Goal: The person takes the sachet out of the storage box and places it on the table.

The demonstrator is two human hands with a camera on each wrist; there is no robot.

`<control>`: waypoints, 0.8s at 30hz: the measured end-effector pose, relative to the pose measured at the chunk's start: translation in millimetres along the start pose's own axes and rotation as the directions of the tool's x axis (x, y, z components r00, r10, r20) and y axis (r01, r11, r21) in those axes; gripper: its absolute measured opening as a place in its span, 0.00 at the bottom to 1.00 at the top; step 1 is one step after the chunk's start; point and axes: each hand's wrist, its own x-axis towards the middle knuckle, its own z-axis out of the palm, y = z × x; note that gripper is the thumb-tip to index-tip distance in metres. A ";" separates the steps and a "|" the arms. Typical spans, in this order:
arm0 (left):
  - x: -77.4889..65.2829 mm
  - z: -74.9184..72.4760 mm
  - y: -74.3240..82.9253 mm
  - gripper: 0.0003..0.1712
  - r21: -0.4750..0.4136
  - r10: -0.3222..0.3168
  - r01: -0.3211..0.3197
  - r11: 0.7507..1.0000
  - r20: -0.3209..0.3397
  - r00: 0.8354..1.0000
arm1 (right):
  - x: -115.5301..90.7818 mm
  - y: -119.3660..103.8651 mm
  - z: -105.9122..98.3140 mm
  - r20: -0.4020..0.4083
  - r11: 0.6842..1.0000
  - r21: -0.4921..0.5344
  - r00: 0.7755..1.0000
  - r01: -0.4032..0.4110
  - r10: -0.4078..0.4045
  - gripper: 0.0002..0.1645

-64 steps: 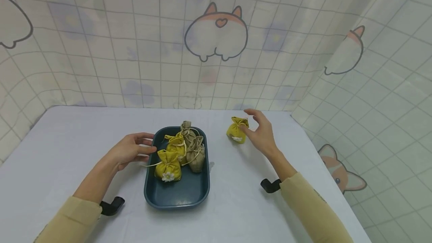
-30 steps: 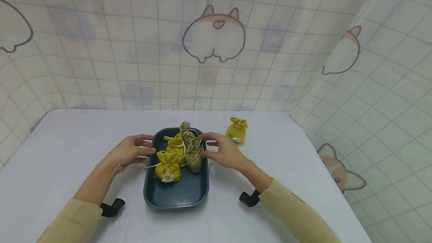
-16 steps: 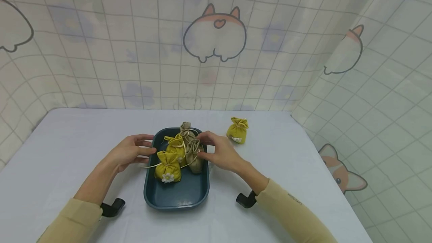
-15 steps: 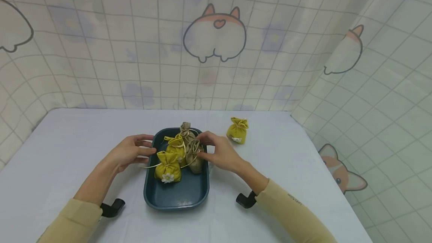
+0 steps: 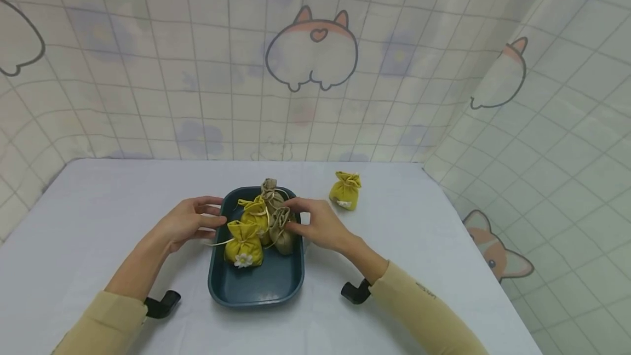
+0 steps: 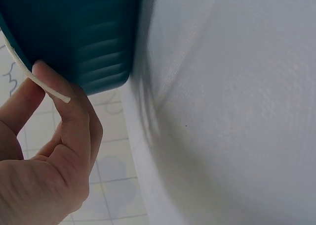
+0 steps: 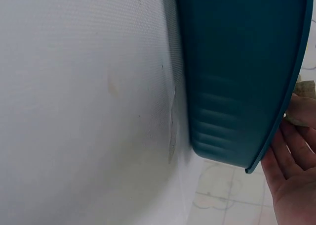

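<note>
A dark teal tray (image 5: 256,288) stands on the table with two yellow drawstring pouches and two khaki ones inside. My left hand (image 5: 189,222) holds the tray's left rim, thumb over the edge and fingers along the outer wall, as the left wrist view also shows. Reaching over the right rim, my right hand (image 5: 322,226) pinches the neck of the nearer khaki pouch (image 5: 283,241). The other khaki pouch (image 5: 271,193) leans behind it. The front yellow pouch (image 5: 244,248) bears a white flower, and its cord (image 6: 49,89) hangs over the left rim.
Another yellow pouch (image 5: 346,190) sits on the white-covered table (image 5: 118,190) behind my right hand. A tile-patterned curtain (image 5: 207,92) stands along the back and right table edges. Dark mounts (image 5: 356,292) stick out below both wrists.
My right hand has left the back-right yellow pouch, come left to the tray and taken the nearer khaki pouch by its neck, which has tilted slightly left. The left hand stays put.
</note>
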 end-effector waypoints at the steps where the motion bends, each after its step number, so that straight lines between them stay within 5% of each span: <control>1: 0.0 0.2 0.1 0.41 0.000 0.001 -0.001 1.000 -0.001 1.000 | -0.1 -0.1 0.1 -0.001 1.000 -0.001 1.000 0.008 -0.008 0.23; 14: 0.1 0.1 4.1 0.42 0.025 -0.021 0.021 0.999 -0.009 1.000 | -0.8 3.4 7.4 -0.034 0.995 0.055 0.996 0.083 -0.082 0.13; 24: 0.8 -0.8 4.1 0.42 0.042 -0.025 0.025 0.999 -0.009 1.000 | -1.2 0.1 5.5 0.019 0.996 -0.009 0.996 0.088 -0.088 0.18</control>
